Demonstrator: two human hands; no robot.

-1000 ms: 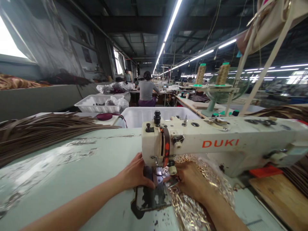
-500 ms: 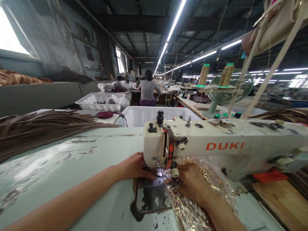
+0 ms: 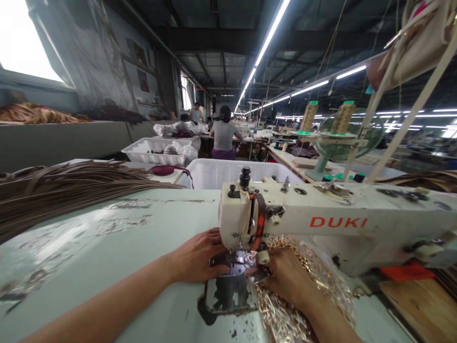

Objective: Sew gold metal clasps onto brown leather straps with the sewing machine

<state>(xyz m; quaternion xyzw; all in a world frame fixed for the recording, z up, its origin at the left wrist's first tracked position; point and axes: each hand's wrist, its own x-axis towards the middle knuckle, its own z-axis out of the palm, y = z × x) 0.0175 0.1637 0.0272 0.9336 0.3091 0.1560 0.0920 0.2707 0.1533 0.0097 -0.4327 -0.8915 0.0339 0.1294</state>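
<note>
Our left grip (image 3: 198, 256) and right grip (image 3: 284, 272), closure unclear, should press evenly, clear of the presser foot (image 3: 238, 260) between them.

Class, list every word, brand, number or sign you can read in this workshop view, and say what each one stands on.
"DUKI": orange-red lettering on the side of the sewing machine.
Dark wall picture: too small and blurred to tell whether it bears any words.
No other word, number or sign is legible.
</note>
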